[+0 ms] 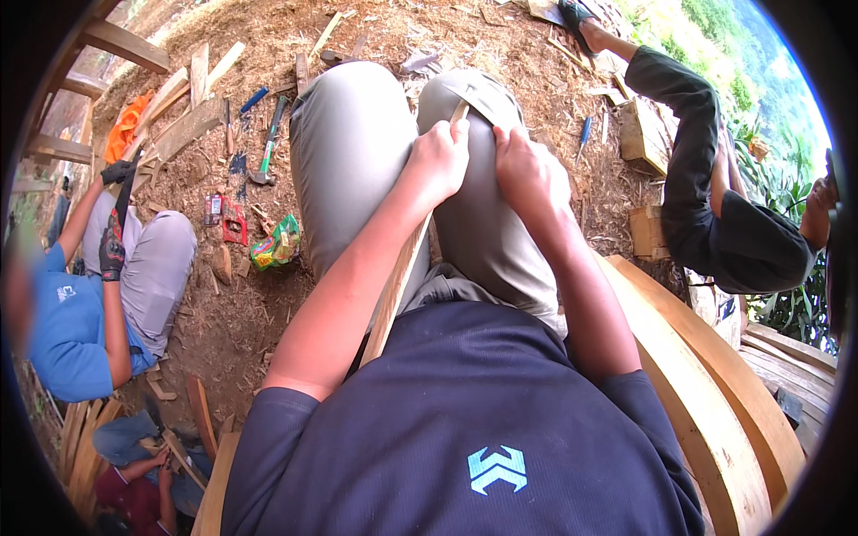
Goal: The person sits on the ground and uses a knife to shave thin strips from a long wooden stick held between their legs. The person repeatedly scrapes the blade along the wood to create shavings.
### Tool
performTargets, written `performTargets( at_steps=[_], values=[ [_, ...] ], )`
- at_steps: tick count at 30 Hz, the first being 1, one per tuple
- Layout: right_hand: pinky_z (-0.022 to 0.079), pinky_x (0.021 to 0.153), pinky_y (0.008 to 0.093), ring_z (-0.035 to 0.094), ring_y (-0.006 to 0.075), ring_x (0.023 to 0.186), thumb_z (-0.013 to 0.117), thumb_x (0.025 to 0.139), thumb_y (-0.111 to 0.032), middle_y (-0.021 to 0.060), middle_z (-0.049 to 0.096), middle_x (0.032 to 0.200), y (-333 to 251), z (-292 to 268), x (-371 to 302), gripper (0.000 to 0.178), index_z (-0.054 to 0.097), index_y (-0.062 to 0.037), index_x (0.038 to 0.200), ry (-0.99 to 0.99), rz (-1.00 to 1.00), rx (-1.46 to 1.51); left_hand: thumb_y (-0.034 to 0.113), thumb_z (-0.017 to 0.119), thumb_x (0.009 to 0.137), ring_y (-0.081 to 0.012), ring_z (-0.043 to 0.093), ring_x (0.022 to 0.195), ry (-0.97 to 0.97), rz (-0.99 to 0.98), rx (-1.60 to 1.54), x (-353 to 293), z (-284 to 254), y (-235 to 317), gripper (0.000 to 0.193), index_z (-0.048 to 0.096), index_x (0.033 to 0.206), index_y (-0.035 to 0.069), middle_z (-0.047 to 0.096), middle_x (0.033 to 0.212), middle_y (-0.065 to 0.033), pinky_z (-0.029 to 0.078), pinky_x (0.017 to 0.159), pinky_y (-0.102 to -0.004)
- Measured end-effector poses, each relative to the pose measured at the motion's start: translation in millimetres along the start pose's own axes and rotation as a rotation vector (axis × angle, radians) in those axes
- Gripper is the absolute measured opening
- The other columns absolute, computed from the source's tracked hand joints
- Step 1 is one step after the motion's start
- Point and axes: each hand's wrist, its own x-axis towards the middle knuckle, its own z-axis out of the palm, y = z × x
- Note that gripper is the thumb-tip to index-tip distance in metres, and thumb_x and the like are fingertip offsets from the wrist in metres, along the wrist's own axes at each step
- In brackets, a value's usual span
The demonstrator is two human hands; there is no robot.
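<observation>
Hands at work on a thin wooden strip point(398, 286) laid across the person's lap. The left hand point(440, 161) is closed around the strip near its upper end, above the right knee point(474, 98); the right hand point(527, 174) rests curled just beside it, its grip unclear. The strip runs down beneath the left forearm toward the dark shirt point(465, 420). A hammer point(268, 147) lies on the sawdust ground point(232, 322).

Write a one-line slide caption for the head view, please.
Both hands, left hand and right hand, grip a thin wooden strip over the knees.
</observation>
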Motion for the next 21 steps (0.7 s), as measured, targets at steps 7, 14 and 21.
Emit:
performTargets(
  at_steps=[7, 14, 21],
  values=[
    [0.054, 0.086, 0.0483, 0.07, 0.0396, 0.095, 0.036, 0.106, -0.046, 0.0227, 0.072, 0.1, -22.2, 3.8, 26.8, 0.052, 0.069, -0.0066, 0.105, -0.066, 0.003, 0.013, 0.042, 0.033, 0.106, -0.0526, 0.06, 0.106, 0.006, -0.082, -0.048, 8.9, -7.6, 0.7, 0.06, 0.061, 0.105, -0.011, 0.063, 0.104, -0.0387, 0.049, 0.094, -0.0523],
    [0.052, 0.09, 0.0495, 0.067, 0.0428, 0.101, 0.036, 0.106, -0.045, 0.024, 0.07, 0.107, -10.1, 8.0, 82.4, 0.049, 0.066, -0.0072, 0.115, 0.025, -0.031, 0.103, 0.04, 0.041, 0.105, -0.0509, 0.061, 0.107, -0.072, -0.024, -0.059, -1.6, -4.9, -2.3, 0.054, 0.06, 0.106, -0.01, 0.064, 0.103, -0.0373, 0.048, 0.092, -0.0511],
    [0.052, 0.084, 0.0527, 0.068, 0.0436, 0.09, 0.04, 0.104, -0.045, 0.0266, 0.069, 0.092, 14.8, -5.4, 24.7, 0.048, 0.067, -0.0055, 0.098, -0.001, -0.142, 0.149, 0.04, 0.047, 0.105, -0.0158, 0.052, 0.051, -0.058, 0.006, -0.196, 11.6, 5.4, -23.4, 0.042, 0.052, 0.09, 0.001, 0.054, 0.068, -0.006, 0.044, 0.049, -0.0336]
  ],
)
